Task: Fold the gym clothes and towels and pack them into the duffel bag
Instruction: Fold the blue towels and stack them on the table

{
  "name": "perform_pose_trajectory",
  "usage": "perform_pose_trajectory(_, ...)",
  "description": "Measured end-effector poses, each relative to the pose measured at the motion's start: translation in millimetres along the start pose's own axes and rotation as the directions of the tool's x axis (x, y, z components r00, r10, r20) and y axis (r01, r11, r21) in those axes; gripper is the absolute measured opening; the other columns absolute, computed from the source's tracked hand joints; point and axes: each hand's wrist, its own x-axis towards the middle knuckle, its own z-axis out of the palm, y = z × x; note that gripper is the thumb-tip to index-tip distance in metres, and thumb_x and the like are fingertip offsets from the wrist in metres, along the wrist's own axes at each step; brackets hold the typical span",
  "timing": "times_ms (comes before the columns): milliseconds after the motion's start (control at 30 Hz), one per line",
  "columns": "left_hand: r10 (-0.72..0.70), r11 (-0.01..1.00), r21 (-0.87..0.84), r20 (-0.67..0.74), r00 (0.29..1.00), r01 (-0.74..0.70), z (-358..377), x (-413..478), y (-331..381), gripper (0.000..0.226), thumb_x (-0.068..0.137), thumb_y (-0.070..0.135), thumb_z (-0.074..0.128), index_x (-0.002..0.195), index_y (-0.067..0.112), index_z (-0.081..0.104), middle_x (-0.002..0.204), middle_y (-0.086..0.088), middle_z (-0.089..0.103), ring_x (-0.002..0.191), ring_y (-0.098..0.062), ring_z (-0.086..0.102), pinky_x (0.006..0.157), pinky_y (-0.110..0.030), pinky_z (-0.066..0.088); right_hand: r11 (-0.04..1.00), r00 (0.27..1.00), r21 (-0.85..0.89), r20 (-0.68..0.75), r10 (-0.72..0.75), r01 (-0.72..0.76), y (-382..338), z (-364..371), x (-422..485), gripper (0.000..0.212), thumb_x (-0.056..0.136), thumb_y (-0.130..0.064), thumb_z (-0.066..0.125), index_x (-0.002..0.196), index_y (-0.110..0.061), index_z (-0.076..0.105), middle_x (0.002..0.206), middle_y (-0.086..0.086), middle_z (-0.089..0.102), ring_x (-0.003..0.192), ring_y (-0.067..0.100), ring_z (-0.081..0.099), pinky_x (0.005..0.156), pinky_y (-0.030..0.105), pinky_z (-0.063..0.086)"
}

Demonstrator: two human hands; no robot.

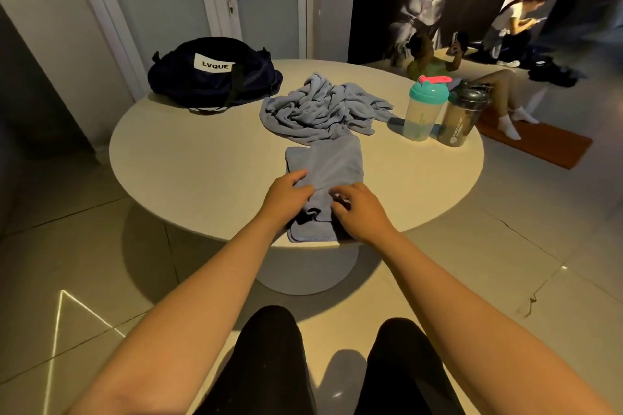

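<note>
A blue-grey towel [332,162] lies folded into a long strip at the near edge of the round table [188,158]. My left hand [286,195] rests on its left side with fingers curled over the cloth. My right hand [357,209] pinches a bunched fold near the towel's front end. Behind it a second blue-grey towel [320,108] lies crumpled in a heap. The dark navy duffel bag [212,74], with a white label, sits shut at the table's far left.
Two shaker bottles stand at the table's right: a clear one with a teal lid [425,108] and a dark one [463,116]. People sit on the floor at the back right beside an orange mat [539,148]. A white door is behind the bag.
</note>
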Motion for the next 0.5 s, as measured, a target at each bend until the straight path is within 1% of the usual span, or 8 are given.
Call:
perform_pose_trajectory(100,0.023,0.998,0.058,0.004,1.0,-0.023,-7,-7,-8,0.061,0.095,0.009,0.054,0.153,0.018,0.041,0.155,-0.001,0.044,0.136,-0.017,0.046,0.105,-0.026,0.04,1.0,0.999,0.021,-0.046,-0.014,0.015,4,7,-21,0.035,0.099,-0.031,0.056,0.133,-0.02,0.06,0.131,0.004,0.055,0.11,0.025,0.059,0.091,0.036,0.049)
perform_pose_trajectory(133,0.046,0.995,0.092,0.024,0.999,-0.048,-8,-10,-10,0.059,0.096,0.008,0.053,0.153,0.018,0.041,0.153,0.0,0.045,0.135,-0.016,0.046,0.102,-0.024,0.039,0.998,0.998,0.041,-0.035,-0.048,0.05,5,7,-27,0.037,0.098,-0.036,0.058,0.133,-0.024,0.059,0.131,0.0,0.054,0.11,0.02,0.058,0.091,0.033,0.049)
perform_pose_trajectory(167,0.077,0.989,0.123,0.047,0.996,-0.082,-8,-13,-10,0.057,0.097,0.007,0.051,0.152,0.019,0.042,0.151,0.001,0.046,0.134,-0.014,0.046,0.099,-0.021,0.038,0.993,0.996,0.079,-0.007,-0.089,0.089,5,5,-31,0.038,0.096,-0.038,0.061,0.133,-0.028,0.059,0.129,-0.005,0.052,0.11,0.015,0.056,0.092,0.027,0.047)
perform_pose_trajectory(233,0.155,0.969,0.181,0.088,0.984,-0.168,-8,-18,-13,0.053,0.096,0.005,0.052,0.147,0.019,0.049,0.148,0.002,0.049,0.134,-0.014,0.047,0.097,-0.013,0.035,0.98,0.988,0.142,0.036,-0.149,0.142,9,-1,-35,0.039,0.092,-0.031,0.068,0.13,-0.028,0.061,0.123,-0.008,0.05,0.11,0.009,0.051,0.094,0.015,0.04)
perform_pose_trajectory(300,0.21,0.951,0.209,0.101,0.972,-0.227,-9,-23,-18,0.049,0.095,0.003,0.053,0.141,0.019,0.056,0.146,0.005,0.048,0.132,-0.012,0.047,0.09,0.002,0.031,0.98,0.987,0.123,0.003,-0.161,0.159,19,-3,-35,0.035,0.091,-0.019,0.068,0.126,-0.023,0.066,0.117,-0.004,0.05,0.11,0.012,0.048,0.097,0.016,0.037)
perform_pose_trajectory(333,0.221,0.948,0.212,0.092,0.971,-0.236,-9,-26,-22,0.047,0.095,0.002,0.052,0.139,0.018,0.058,0.147,0.007,0.045,0.133,-0.01,0.045,0.089,0.005,0.029,0.982,0.987,0.101,-0.023,-0.159,0.161,22,-2,-35,0.032,0.092,-0.016,0.067,0.124,-0.021,0.068,0.114,-0.003,0.05,0.11,0.015,0.048,0.097,0.016,0.036)
perform_pose_trajectory(433,0.221,0.951,0.216,0.034,0.975,-0.223,-11,-33,-28,0.046,0.098,0.003,0.047,0.139,0.02,0.059,0.16,0.007,0.028,0.145,-0.008,0.031,0.102,-0.003,0.024,0.979,0.984,0.135,-0.121,-0.135,0.151,21,2,-38,0.025,0.096,-0.006,0.061,0.117,-0.015,0.073,0.105,0.001,0.054,0.101,0.016,0.052,0.088,0.004,0.033)
perform_pose_trajectory(500,0.221,0.95,0.221,0.029,0.975,-0.222,-10,-35,-30,0.047,0.1,0.003,0.045,0.141,0.022,0.058,0.163,0.01,0.022,0.143,-0.003,0.029,0.1,0.0,0.022,0.967,0.978,0.22,-0.193,-0.083,0.125,17,0,-42,0.024,0.097,-0.004,0.058,0.113,-0.013,0.073,0.104,0.003,0.057,0.097,0.01,0.053,0.086,0.002,0.034)
